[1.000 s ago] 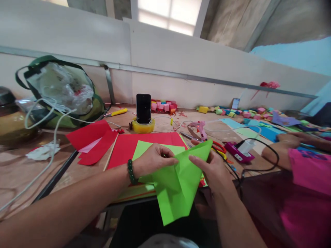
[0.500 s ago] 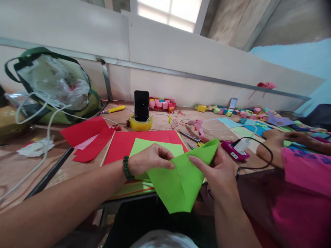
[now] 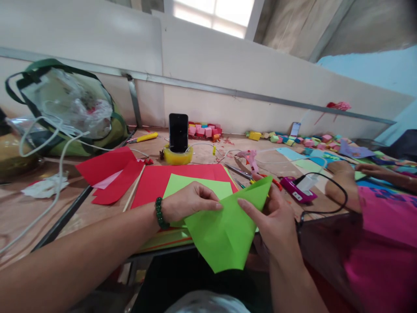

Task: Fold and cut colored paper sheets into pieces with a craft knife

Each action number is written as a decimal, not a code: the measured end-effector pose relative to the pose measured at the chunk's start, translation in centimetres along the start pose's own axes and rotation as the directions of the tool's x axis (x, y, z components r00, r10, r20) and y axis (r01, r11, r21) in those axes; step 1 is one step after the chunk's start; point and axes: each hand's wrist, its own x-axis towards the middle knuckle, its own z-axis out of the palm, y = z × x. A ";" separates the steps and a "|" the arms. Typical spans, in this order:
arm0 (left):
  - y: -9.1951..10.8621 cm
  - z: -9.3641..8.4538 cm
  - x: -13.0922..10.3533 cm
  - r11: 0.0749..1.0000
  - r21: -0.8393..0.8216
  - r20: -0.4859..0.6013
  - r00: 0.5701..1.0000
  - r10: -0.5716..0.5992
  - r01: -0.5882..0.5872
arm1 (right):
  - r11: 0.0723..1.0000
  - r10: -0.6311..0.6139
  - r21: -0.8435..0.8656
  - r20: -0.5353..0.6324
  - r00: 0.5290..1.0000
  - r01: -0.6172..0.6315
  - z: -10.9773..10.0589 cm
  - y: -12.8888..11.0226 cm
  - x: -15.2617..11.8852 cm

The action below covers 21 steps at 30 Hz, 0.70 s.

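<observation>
A folded sheet of green paper point(image 3: 224, 237) is held between my two hands over the table's front edge. My left hand point(image 3: 195, 202), with a dark green bead bracelet point(image 3: 160, 213) at the wrist, pinches its upper left edge. Its right side is gripped by my right hand point(image 3: 272, 213), thumb on the front face and fingers partly hidden behind. The right corner of the paper is folded over and points up. Beneath lie another light green sheet point(image 3: 180, 184) and red paper point(image 3: 151, 178).
Folded red paper point(image 3: 114, 169) lies at left near a green bag point(image 3: 107, 134). A phone point(image 3: 178, 132) stands in a yellow tape roll point(image 3: 174, 158). Behind my right hand are scissors point(image 3: 239, 171), a pink glue gun point(image 3: 250, 160) and a power strip point(image 3: 298, 191). Another person's hands point(image 3: 342, 174) are at right.
The right corner of the green paper and my right hand have shifted slightly left. My left hand keeps its pinch. The other person's hands moved slightly.
</observation>
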 end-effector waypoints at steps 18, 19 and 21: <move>-0.1 0.5 0.2 0.994 -0.098 -0.032 0.998 -0.047 0.044 | 0.998 -0.054 -0.016 -0.068 0.996 0.053 -0.1 -0.1 0.3; -0.2 0.5 0.2 0.994 -0.100 -0.030 0.998 -0.046 0.043 | 0.998 -0.058 -0.019 -0.070 0.996 0.056 0.0 -0.1 0.3; -0.2 0.5 0.2 0.994 -0.108 -0.015 0.999 -0.037 0.036 | 0.998 -0.061 -0.021 -0.077 0.995 0.060 0.0 -0.1 0.3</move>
